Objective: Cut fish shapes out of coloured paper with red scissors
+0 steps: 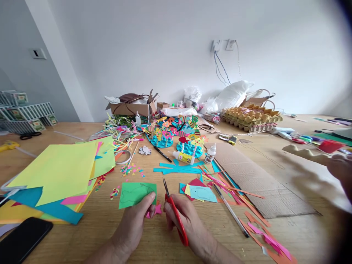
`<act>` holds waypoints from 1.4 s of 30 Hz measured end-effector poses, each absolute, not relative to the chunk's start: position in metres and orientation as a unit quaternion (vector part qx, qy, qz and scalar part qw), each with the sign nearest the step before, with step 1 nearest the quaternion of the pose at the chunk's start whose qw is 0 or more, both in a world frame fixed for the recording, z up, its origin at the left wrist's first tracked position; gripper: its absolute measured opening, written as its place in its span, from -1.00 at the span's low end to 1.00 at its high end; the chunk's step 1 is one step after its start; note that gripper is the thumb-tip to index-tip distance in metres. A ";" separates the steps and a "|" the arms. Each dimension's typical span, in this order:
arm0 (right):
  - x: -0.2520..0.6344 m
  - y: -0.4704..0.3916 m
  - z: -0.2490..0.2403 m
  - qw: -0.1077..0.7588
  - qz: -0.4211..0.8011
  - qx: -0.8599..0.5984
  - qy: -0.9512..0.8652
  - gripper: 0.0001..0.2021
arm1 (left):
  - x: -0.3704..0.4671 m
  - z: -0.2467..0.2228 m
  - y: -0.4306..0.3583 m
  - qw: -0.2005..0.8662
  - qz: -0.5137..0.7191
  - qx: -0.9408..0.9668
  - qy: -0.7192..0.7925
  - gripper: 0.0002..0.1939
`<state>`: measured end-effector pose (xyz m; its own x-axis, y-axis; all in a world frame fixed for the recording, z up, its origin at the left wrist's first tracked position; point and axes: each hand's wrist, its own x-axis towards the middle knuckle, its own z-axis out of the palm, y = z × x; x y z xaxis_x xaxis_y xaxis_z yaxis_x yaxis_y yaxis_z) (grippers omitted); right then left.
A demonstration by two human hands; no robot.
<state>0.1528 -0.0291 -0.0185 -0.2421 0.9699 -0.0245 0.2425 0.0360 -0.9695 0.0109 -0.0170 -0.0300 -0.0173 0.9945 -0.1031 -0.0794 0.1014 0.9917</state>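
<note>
Plain pale wall [151, 47] fills the upper half of the frame, and below it a wooden table [96, 216] is crowded with craft bits. From where I stand, the green paper [132, 196] sits low and just left of centre, its long side running across the frame, with a fish-like outline drawn on it. The scissors [173, 211] are to the right of it, blades pointing up the frame and leaning slightly left, so they run crosswise to the paper's length. Blade and paper edge are near each other but apart, with bare wood showing between.

The left hand [134, 220] is the nearer one to the paper: its thumb presses on the lower right corner, fingers tucked beneath, a narrow pinch. The right hand [187, 216] is wrapped around the red handles, and the blades look almost together (I can't make out how far the finger loops are spread). A pink scrap [157, 209] shows between the two hands.

Right of the blades, a pale blue card [203, 193] lies on other coloured pieces, beside a pen [231, 209]. At the far right edge, another person's hand [341, 168] shows, blurred.
</note>
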 end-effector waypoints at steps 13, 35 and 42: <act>0.148 -0.036 -0.021 0.310 0.458 -0.493 -0.672 -0.58 | 0.011 -0.031 -0.020 0.588 0.523 0.407 0.464 -0.58; 0.153 -0.024 -0.015 0.520 0.583 -0.434 -0.449 -0.74 | 0.019 -0.033 -0.020 0.539 0.371 0.582 0.483 -0.59; 0.153 -0.025 -0.012 0.478 0.573 -0.441 -0.499 -0.70 | 0.018 -0.032 -0.019 0.546 0.412 0.523 0.509 -0.65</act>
